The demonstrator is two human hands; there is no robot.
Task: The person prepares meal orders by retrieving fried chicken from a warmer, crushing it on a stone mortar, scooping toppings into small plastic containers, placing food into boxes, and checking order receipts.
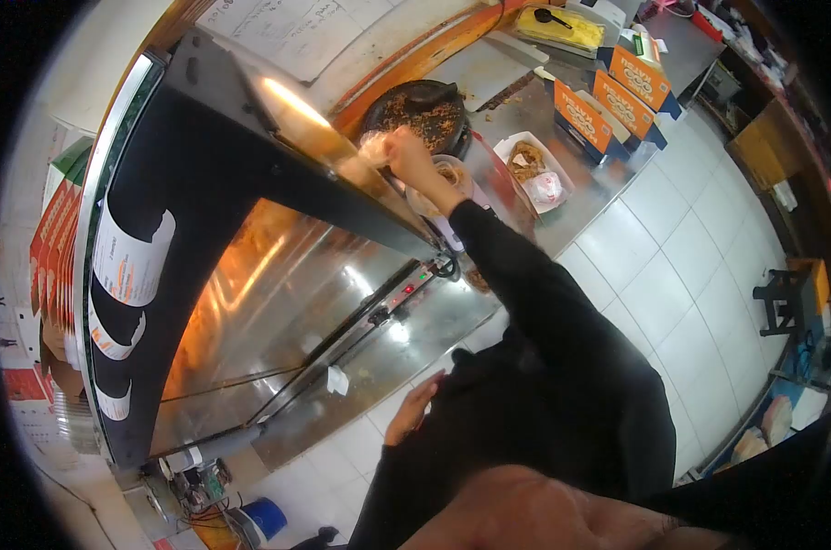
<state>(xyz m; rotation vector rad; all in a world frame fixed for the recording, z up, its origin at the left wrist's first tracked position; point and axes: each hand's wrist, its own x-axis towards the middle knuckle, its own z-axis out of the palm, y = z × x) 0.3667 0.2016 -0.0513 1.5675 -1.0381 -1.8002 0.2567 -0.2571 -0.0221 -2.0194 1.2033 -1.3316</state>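
My right hand [406,151] is closed round something pale and shiny [375,149] that I cannot make out. It is beside a dark stone mortar [371,119] with reddish-brown crumbly food in it. Partly under my right forearm stands a clear plastic tub [461,170] with brownish contents. Near it lies a white paper tray [562,197] with fried food and a white wrapped packet with red print. My left hand [412,412] is low beside my body, its fingers curled near a small red thing [426,408], mostly hidden.
A glass-fronted warming cabinet [278,312] fills the left. Orange printed boxes [581,116] stand on the metal counter [585,174], near a yellow container [562,32] with a black spoon. A black stool [777,301] stands on the tiled floor [699,266].
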